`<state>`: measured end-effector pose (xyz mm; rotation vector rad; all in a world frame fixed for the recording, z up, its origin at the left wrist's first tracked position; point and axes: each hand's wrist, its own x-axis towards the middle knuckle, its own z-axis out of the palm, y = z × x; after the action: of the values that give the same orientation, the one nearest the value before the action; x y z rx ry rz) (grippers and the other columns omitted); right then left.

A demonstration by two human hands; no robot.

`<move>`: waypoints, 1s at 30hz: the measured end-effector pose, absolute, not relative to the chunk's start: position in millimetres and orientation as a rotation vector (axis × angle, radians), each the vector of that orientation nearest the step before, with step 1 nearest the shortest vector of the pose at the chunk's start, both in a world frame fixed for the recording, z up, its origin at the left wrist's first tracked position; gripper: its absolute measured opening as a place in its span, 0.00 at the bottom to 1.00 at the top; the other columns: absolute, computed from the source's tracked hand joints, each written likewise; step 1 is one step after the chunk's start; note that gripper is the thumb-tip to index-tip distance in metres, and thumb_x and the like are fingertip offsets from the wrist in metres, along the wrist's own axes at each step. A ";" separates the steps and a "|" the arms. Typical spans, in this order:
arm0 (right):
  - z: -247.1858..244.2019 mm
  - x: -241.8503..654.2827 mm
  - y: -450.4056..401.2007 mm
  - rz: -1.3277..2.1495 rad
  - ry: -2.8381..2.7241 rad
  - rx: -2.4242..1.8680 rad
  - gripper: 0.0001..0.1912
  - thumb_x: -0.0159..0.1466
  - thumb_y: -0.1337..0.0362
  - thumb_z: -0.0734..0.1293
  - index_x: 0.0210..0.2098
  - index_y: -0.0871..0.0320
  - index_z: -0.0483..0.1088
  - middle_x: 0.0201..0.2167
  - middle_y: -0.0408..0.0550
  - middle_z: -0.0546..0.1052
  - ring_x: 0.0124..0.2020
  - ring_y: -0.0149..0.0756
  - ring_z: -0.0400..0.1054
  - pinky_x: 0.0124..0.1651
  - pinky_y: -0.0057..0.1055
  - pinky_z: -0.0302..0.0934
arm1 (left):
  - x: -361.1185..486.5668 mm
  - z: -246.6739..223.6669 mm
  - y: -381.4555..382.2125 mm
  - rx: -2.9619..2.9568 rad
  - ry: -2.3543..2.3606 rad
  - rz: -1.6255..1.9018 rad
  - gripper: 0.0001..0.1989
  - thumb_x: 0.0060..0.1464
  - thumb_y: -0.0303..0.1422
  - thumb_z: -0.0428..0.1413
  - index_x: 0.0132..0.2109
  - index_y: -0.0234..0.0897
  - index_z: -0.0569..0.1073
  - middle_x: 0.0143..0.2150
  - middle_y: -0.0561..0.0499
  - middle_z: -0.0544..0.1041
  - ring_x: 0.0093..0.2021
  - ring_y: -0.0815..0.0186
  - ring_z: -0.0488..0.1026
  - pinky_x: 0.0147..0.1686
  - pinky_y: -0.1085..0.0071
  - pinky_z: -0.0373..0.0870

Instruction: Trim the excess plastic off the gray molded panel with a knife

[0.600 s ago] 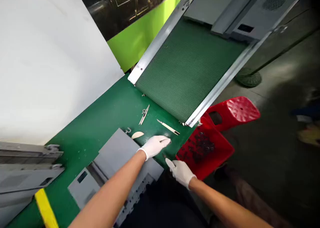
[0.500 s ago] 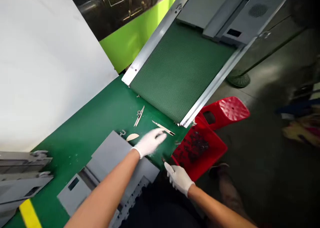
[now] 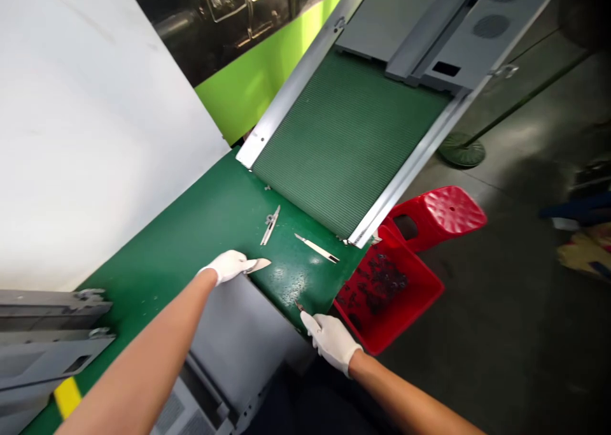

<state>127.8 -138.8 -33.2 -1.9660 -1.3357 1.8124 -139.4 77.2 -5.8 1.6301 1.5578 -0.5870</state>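
My left hand [image 3: 228,267], in a white glove, is closed at the upper corner of a grey plastic panel [image 3: 238,339]. Its fingertips reach next to a beige half-round piece [image 3: 260,265] on the green table. In my gloved right hand [image 3: 334,342], by the table's near right edge, is a small tool [image 3: 298,306] with a narrow metal tip. The palm hides its handle, so its kind is unclear. Beyond the hands lie a slim pale craft knife [image 3: 316,248] and another slim pale tool [image 3: 270,225] with a small metal part beside it.
A green conveyor belt [image 3: 344,142] carries another grey panel [image 3: 420,21] at the far end. Right of the table are a red bin [image 3: 415,288] with small dark pieces and a red stool [image 3: 453,209]. More grey panels [image 3: 52,339] stand at the left; a white board [image 3: 95,123] rises behind.
My left hand has moved left, from near the craft knife to the grey panel's corner. The panel has shifted and tilted towards me. My right hand keeps its tool and moved slightly left.
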 end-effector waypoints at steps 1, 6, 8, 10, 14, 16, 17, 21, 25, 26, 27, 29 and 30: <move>-32.3 121.0 -131.2 1.753 -1.460 -1.936 0.34 0.68 0.36 0.49 0.25 0.54 0.66 0.24 0.47 0.75 0.27 0.35 0.69 0.33 0.31 0.58 | -135.9 -2.4 72.5 1.641 1.551 -0.546 0.30 0.53 0.61 0.48 0.27 0.39 0.73 0.26 0.52 0.71 0.26 0.66 0.63 0.26 0.69 0.54; -32.9 73.0 -89.7 1.550 -1.952 -1.796 0.34 0.70 0.39 0.47 0.32 0.55 0.72 0.35 0.55 0.80 0.39 0.45 0.74 0.42 0.36 0.59 | -145.4 15.6 56.4 1.654 1.426 -0.363 0.26 0.59 0.56 0.46 0.35 0.42 0.79 0.34 0.53 0.78 0.34 0.65 0.69 0.34 0.71 0.61; -34.6 55.3 -75.2 1.475 -2.052 -1.785 0.35 0.70 0.39 0.46 0.35 0.56 0.73 0.38 0.57 0.80 0.41 0.47 0.74 0.43 0.37 0.60 | -152.7 22.9 53.9 1.648 1.418 -0.330 0.24 0.60 0.53 0.47 0.37 0.42 0.79 0.37 0.53 0.79 0.36 0.65 0.70 0.37 0.72 0.62; -36.9 42.1 -63.6 1.432 -2.107 -1.787 0.35 0.70 0.39 0.46 0.36 0.57 0.73 0.39 0.58 0.80 0.42 0.48 0.74 0.44 0.38 0.60 | -157.2 28.4 52.6 1.633 1.443 -0.318 0.23 0.60 0.52 0.47 0.37 0.41 0.79 0.37 0.53 0.79 0.36 0.65 0.71 0.38 0.71 0.63; -39.6 28.1 -49.0 1.405 -2.177 -1.721 0.36 0.70 0.39 0.45 0.37 0.56 0.73 0.38 0.57 0.80 0.41 0.48 0.74 0.43 0.39 0.60 | -159.3 31.0 51.3 1.594 1.515 -0.344 0.26 0.59 0.55 0.47 0.35 0.40 0.78 0.33 0.52 0.77 0.32 0.65 0.68 0.34 0.70 0.61; -39.5 24.8 -44.8 1.386 -2.201 -1.679 0.35 0.70 0.39 0.45 0.37 0.56 0.73 0.38 0.56 0.80 0.40 0.47 0.74 0.42 0.38 0.60 | -160.0 28.7 51.0 1.590 1.522 -0.341 0.26 0.58 0.55 0.47 0.34 0.40 0.78 0.31 0.52 0.76 0.30 0.66 0.66 0.32 0.70 0.60; -39.3 23.5 -43.1 1.378 -2.211 -1.668 0.35 0.70 0.39 0.45 0.37 0.56 0.72 0.37 0.56 0.80 0.40 0.47 0.74 0.42 0.38 0.60 | -160.6 27.1 51.0 1.591 1.522 -0.339 0.26 0.58 0.56 0.47 0.34 0.40 0.78 0.31 0.52 0.76 0.30 0.66 0.65 0.31 0.70 0.59; -40.8 19.2 -38.9 1.342 -2.248 -1.672 0.34 0.71 0.40 0.46 0.37 0.56 0.73 0.37 0.56 0.80 0.39 0.46 0.74 0.42 0.37 0.60 | -163.6 20.9 51.9 1.576 1.524 -0.320 0.25 0.58 0.55 0.48 0.34 0.41 0.78 0.30 0.53 0.75 0.29 0.67 0.65 0.31 0.71 0.59; -45.2 15.0 -37.7 1.310 -2.266 -1.695 0.34 0.71 0.41 0.47 0.35 0.56 0.73 0.36 0.55 0.80 0.39 0.46 0.75 0.41 0.36 0.60 | -166.9 15.3 53.7 1.554 1.518 -0.313 0.25 0.58 0.55 0.48 0.33 0.40 0.78 0.31 0.53 0.77 0.30 0.66 0.66 0.32 0.71 0.61; -46.0 13.9 -37.6 1.312 -2.266 -1.704 0.34 0.71 0.41 0.47 0.35 0.56 0.73 0.36 0.55 0.80 0.39 0.46 0.75 0.41 0.37 0.60 | -168.0 13.7 54.0 1.556 1.519 -0.317 0.25 0.58 0.55 0.48 0.34 0.40 0.78 0.32 0.53 0.78 0.31 0.66 0.67 0.32 0.71 0.61; -46.6 12.9 -37.4 1.315 -2.265 -1.714 0.33 0.71 0.41 0.47 0.35 0.57 0.73 0.36 0.56 0.80 0.40 0.47 0.75 0.41 0.37 0.60 | -169.1 11.9 54.3 1.556 1.520 -0.320 0.25 0.58 0.55 0.48 0.34 0.40 0.78 0.33 0.52 0.78 0.31 0.66 0.67 0.33 0.71 0.61; -47.1 10.9 -36.5 1.329 -2.260 -1.728 0.33 0.71 0.42 0.47 0.36 0.57 0.73 0.36 0.56 0.80 0.40 0.48 0.75 0.42 0.37 0.60 | -171.4 8.2 54.4 1.553 1.524 -0.317 0.25 0.58 0.55 0.48 0.34 0.40 0.78 0.33 0.52 0.78 0.31 0.66 0.67 0.33 0.70 0.61; -47.2 10.0 -35.9 1.340 -2.258 -1.731 0.33 0.71 0.42 0.47 0.36 0.57 0.73 0.36 0.57 0.80 0.40 0.48 0.75 0.41 0.37 0.60 | -172.5 6.7 54.3 1.550 1.525 -0.312 0.25 0.58 0.55 0.48 0.34 0.40 0.78 0.33 0.52 0.78 0.30 0.66 0.66 0.33 0.70 0.61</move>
<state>10.0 -35.9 -47.2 -1.7309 -2.2582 1.3399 -172.5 54.3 6.7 1.5499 1.5245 -0.3121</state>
